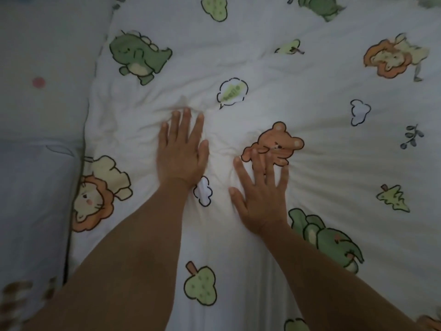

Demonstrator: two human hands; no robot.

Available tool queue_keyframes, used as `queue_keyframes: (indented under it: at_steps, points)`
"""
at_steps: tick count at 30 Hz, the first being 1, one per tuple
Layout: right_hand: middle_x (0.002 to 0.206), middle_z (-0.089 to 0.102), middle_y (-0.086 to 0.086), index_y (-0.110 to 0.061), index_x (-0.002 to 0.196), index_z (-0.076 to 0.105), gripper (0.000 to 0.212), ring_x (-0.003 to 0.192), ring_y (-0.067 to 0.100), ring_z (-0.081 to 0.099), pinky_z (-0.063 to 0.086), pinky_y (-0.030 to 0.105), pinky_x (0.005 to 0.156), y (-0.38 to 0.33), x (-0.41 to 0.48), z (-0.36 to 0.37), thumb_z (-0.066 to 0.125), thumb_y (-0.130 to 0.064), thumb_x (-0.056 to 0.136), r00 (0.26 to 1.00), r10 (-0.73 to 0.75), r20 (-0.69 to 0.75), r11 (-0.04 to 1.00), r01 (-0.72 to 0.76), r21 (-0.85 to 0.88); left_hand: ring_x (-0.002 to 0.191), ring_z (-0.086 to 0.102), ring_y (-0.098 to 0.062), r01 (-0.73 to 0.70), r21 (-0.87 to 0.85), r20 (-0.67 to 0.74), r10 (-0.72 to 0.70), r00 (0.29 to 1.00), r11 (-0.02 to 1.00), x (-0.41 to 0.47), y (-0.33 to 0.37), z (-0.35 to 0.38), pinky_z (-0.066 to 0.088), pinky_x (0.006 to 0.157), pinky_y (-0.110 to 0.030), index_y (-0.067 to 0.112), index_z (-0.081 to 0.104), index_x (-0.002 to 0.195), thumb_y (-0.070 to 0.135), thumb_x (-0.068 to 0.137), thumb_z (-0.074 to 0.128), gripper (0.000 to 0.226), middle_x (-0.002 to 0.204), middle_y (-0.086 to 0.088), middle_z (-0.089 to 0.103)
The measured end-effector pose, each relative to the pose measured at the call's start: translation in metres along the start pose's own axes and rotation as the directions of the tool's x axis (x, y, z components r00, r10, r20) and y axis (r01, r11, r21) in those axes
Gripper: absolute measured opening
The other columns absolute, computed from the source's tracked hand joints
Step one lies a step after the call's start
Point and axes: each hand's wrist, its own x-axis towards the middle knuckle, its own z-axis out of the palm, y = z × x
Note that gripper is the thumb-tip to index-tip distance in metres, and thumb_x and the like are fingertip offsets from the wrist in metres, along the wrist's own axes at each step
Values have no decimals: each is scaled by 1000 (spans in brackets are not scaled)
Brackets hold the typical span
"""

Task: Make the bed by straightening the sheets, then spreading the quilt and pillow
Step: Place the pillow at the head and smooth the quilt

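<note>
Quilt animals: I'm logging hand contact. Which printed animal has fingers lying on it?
The brown bear print: fingers of the right hand lie across its lower body, while no fingers reach any other animal print.

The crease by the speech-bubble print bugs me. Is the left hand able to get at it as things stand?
Probably yes: the left hand lies flat on the quilt, its fingertips at the crease, with nothing lying between them.

White quilt (310, 144), cartoon animal print
</note>
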Motion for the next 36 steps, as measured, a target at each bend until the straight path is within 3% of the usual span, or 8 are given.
queue_keyframes:
  at_steps: [6,9,13,17,25,28,31,36]
  points:
    - [159,20,10,-31,151,28,62,147,37,10,13,57,113,-7,5,-10,33,-55,93,999,21,37,999,-23,44,149,4,-25,-18,1,26,18,1000,1000,4,-5,0,6,120,-46,26,15,153,42,97,27,60,161,-7,10]
    - [126,52,12,-19,120,56,39,115,37,47,35,49,93,-7,42,-27,39,-42,93,994,33,-107,988,-16,151,148,5,-26,-30,-14,32,30,999,999,7,-5,-1,8,119,-47,24,18,153,42,97,29,60,160,-8,12]
    - [96,59,8,-11,100,60,22,86,28,53,41,40,75,-11,131,-55,40,-21,95,952,-55,-301,956,138,261,149,5,-25,-33,-35,41,35,999,999,1,-2,-2,11,119,-48,24,18,153,42,98,30,59,161,-6,11]
    - [100,63,13,-9,112,59,27,93,31,58,47,39,75,-30,257,-91,40,-18,96,950,-49,-307,875,189,445,149,6,-24,-11,-57,15,12,1000,998,3,-2,-2,16,118,-49,25,20,153,41,98,30,58,160,-5,13]
    - [141,45,17,-15,152,19,59,129,34,43,34,38,104,-64,403,-116,41,-35,101,984,-173,-44,931,178,317,148,11,-23,-4,-103,-22,2,1000,995,8,-5,-8,19,116,-49,25,29,150,36,95,43,58,159,-3,20]
    - [140,46,18,-9,145,33,58,128,34,43,33,38,105,-68,420,-97,50,-36,97,976,-217,9,928,203,312,147,14,-23,0,-122,-31,-3,1000,993,9,-5,-8,21,116,-49,24,32,149,35,95,43,56,158,-3,23]
    - [122,58,18,-4,117,57,28,113,33,53,40,37,90,-68,430,-81,46,-17,94,970,-225,-86,935,240,260,147,16,-23,0,-132,-34,-4,999,991,9,-7,-8,21,115,-49,24,34,148,35,94,43,55,157,-3,24]
    - [116,60,15,-4,115,54,30,107,27,55,39,34,83,-87,443,-102,32,-7,94,948,-150,-282,931,232,283,147,17,-23,10,-150,-44,-17,999,989,8,-6,-9,23,115,-50,24,35,148,35,93,46,57,157,-3,24]
